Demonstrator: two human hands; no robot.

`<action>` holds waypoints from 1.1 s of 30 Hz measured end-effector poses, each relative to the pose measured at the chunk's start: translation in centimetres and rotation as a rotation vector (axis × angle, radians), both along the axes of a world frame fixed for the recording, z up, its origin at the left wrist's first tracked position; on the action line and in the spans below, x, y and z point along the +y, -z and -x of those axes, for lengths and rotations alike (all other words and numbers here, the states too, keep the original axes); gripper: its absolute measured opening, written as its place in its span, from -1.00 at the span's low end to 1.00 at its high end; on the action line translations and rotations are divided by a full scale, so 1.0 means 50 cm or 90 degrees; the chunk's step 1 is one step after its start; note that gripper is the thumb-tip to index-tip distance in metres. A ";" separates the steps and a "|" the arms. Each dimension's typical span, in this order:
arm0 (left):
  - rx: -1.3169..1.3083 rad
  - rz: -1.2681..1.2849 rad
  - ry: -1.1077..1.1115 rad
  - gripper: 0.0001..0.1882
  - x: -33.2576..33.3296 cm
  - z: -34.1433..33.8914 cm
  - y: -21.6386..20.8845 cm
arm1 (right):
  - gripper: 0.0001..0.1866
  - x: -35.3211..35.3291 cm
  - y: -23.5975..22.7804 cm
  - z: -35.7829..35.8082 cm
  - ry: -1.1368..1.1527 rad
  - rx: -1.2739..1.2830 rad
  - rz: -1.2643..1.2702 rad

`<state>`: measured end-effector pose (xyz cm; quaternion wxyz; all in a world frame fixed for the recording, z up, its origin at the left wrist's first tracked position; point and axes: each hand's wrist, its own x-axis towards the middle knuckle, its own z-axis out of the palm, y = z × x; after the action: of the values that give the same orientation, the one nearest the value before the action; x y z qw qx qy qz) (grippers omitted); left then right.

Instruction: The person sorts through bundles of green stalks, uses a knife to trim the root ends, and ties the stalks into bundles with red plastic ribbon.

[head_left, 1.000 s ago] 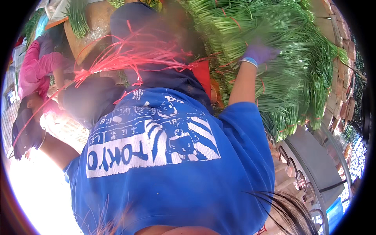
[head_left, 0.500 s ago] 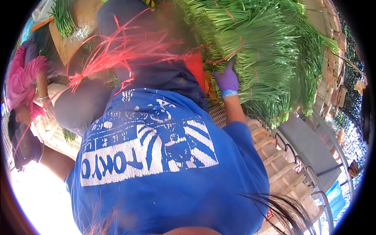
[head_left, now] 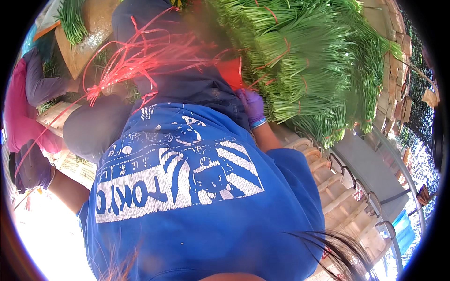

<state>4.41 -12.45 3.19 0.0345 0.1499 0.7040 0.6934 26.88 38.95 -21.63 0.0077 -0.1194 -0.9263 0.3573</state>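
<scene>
My right hand (head_left: 253,107), in a purple glove, is beside my dark-trousered thigh, with its fingers curled in. A thin red plastic string (head_left: 240,70) runs down to its fingertips. Right beside it lies a large pile of green chive-like bundles (head_left: 304,70), tied with red strings. My left arm (head_left: 69,192) reaches out to the far left. At its end, my gloved left hand (head_left: 42,175) is in shade and its fingers do not show clearly. A loose bunch of red plastic strings (head_left: 136,65) spreads above my lap, knotted at one end.
A person in pink (head_left: 23,112) sits close by on the left. Another green bundle (head_left: 71,23) rests on a brown board (head_left: 89,42) at the upper left. Slatted pale crating (head_left: 337,187) and a grey panel with metal rails (head_left: 365,168) stand on the right.
My right hand has come off the tied bundles, moving down and left towards my thigh, and its fingers have closed. The person in pink has shifted posture.
</scene>
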 end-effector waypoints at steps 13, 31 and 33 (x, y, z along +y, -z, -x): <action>-0.022 -0.015 0.030 -0.79 0.053 0.022 0.028 | -0.87 -0.008 -0.218 -0.082 0.504 -0.031 1.108; -0.071 -0.025 0.125 -0.74 0.035 0.014 0.045 | -0.85 -0.013 0.007 0.057 0.690 0.062 0.566; -0.039 0.531 -0.170 -0.63 0.026 0.025 0.090 | -0.79 -0.043 -0.073 0.047 0.186 0.014 0.082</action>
<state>3.16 -11.15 -1.31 0.0230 0.0104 0.9355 0.3523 24.50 36.80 -17.97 0.0621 -0.2495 -0.8741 0.4121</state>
